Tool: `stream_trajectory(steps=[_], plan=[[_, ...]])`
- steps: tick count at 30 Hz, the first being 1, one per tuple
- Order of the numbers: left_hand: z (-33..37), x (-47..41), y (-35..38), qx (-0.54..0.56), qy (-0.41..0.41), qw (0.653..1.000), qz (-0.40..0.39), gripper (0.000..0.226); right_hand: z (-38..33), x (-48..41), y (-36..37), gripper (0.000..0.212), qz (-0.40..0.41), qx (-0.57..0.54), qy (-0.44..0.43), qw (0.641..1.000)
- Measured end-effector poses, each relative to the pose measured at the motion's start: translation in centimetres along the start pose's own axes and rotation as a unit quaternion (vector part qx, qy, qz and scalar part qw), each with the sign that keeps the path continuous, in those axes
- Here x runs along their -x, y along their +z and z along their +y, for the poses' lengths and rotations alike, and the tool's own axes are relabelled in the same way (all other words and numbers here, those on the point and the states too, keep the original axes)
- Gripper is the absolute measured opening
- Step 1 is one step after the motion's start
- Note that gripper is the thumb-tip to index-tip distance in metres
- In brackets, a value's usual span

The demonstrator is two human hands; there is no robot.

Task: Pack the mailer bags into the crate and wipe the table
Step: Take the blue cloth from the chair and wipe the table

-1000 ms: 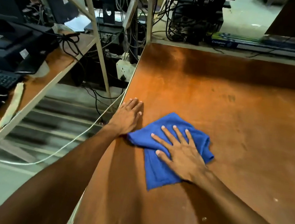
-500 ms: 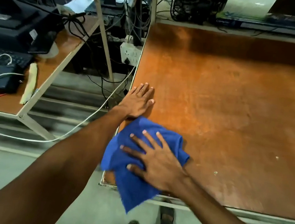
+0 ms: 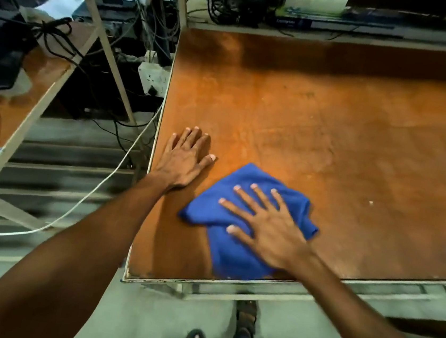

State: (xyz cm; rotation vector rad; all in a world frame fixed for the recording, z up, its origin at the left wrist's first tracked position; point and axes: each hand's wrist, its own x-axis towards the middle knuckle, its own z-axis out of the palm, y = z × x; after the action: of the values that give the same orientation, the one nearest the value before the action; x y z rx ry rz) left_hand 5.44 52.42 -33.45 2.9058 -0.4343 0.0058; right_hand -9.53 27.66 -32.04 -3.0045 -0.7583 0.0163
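Cloth (image 3: 237,251) | under flat, spread right hand (image 3: 267,229) fingers, trailing toward wrist | left hand (image 3: 185,161) flat on table (image 3: 331,131), fingers straight, holding nothing | unwiped surface beyond fingertips

The right hand (image 3: 268,229) has slid the blue cloth (image 3: 234,253) rightward, fully onto the table (image 3: 332,125).

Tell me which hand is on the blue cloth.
The right hand, spread flat on the blue cloth; the left hand rests on the bare table beside it.
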Motion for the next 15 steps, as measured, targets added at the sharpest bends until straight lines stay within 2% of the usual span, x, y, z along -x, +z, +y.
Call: stream_trajectory(steps=[3,4,5,6,9,11,13,15], plan=[[1.9,-0.5,0.5,0.017,0.03,0.999,0.01,0.07,9.2,-0.3,-0.6,0.064,-0.01,0.011,0.21,0.978],[2.3,-0.8,0.6,0.02,0.033,0.999,0.011,0.069,10.4,-0.1,-1.0,0.066,-0.012,0.001,0.247,0.969],[2.7,-1.1,0.7,0.021,0.033,0.999,0.011,0.068,10.4,0.1,-1.1,0.066,-0.02,0.004,0.25,0.968],[3.1,-1.4,0.7,0.02,0.033,0.999,0.01,0.068,9.5,0.6,-1.1,0.064,-0.024,0.012,0.217,0.976],[4.3,-2.6,0.8,0.021,0.029,0.999,0.006,0.067,5.5,3.8,-0.8,0.06,-0.053,0.005,0.022,0.998],[4.9,-3.6,0.8,0.022,0.027,0.999,0.009,0.067,7.8,3.8,-1.0,0.059,-0.054,0.01,-0.032,0.998],[5.6,-5.0,0.6,0.024,0.021,0.999,0.006,0.066,13.4,1.1,-0.7,0.058,-0.02,0.016,0.049,0.998],[6.7,-6.8,0.5,0.027,0.008,1.0,0.002,0.066,19.4,-2.3,-1.2,0.062,-0.008,-0.006,0.217,0.976]])
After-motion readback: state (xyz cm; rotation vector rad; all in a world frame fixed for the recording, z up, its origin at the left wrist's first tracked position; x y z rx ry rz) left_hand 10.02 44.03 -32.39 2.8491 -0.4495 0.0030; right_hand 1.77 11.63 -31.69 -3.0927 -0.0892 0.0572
